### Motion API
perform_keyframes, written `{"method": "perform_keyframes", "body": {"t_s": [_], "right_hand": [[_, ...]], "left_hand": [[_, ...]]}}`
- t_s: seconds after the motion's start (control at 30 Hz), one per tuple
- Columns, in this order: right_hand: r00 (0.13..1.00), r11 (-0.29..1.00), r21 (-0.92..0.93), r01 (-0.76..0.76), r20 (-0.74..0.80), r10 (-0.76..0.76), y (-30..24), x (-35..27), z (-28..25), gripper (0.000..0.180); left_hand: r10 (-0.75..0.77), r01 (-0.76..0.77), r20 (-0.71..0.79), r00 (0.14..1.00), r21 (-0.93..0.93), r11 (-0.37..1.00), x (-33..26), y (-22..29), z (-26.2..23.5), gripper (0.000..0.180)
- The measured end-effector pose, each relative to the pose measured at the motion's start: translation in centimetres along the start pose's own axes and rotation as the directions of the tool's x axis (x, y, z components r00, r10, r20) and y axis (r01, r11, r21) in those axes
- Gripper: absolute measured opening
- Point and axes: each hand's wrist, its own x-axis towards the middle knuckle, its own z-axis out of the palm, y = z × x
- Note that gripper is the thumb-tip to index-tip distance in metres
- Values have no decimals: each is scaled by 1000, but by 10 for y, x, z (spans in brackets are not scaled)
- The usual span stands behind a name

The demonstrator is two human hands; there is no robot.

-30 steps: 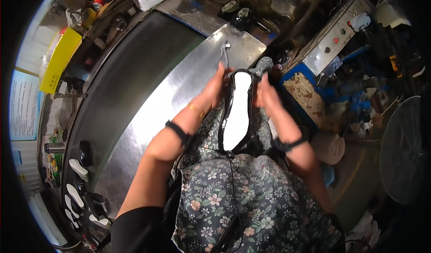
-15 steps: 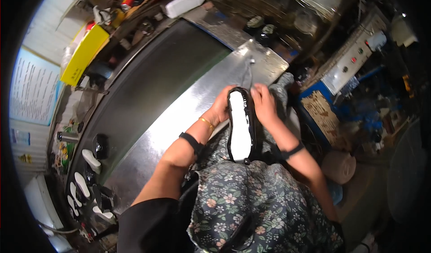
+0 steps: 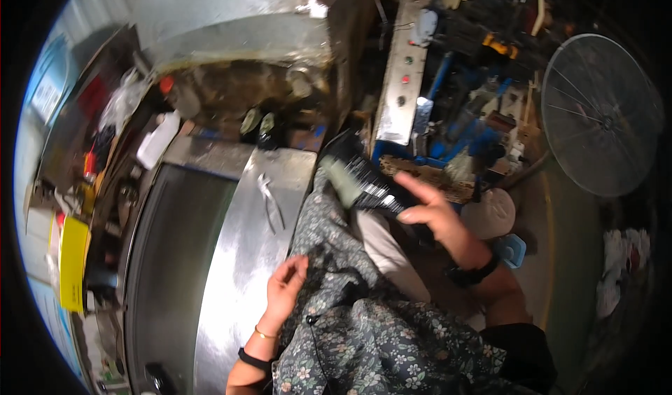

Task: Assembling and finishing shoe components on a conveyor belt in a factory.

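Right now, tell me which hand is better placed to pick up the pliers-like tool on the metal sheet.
Probably the left hand: it looks empty and is nearer the pliers-like tool on the metal sheet. The right hand is farther off, at a dark object.

Nothing is legible: to the left of the left hand (image 3: 285, 288), any print on the yellow box (image 3: 75, 263) is too small, and the blue-and-white wall notice (image 3: 48, 96), farther ahead, is blurred.

head: left fisheye | looks down | close above apron (image 3: 399, 346) | edges dark, possibly blurred
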Motion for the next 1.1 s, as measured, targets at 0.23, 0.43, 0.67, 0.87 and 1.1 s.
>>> {"method": "perform_keyframes", "body": {"t_s": [0.23, 0.43, 0.67, 0.87, 1.1], "right_hand": [[651, 405, -914, -14, -316, -690, -93, 17, -238, 75], [557, 525, -767, -368, -634, -536, -132, 56, -294, 75], [716, 309, -809, -500, -587, -378, -143, 76, -296, 73], [611, 108, -810, -577, -515, -601, -71, 81, -269, 67], [566, 159, -794, -586, -542, -621, -78, 84, -270, 65]], "left_hand": [[427, -480, 253, 868, 650, 590, -3, -34, 23, 22], [449, -431, 157, 879, 664, 611, -3, -36, 29, 16], [451, -424, 161, 878, 699, 576, -3, -35, 32, 16], [466, -431, 154, 871, 697, 574, -1, -35, 35, 16], [455, -434, 175, 873, 704, 562, 4, -35, 31, 17]]}}
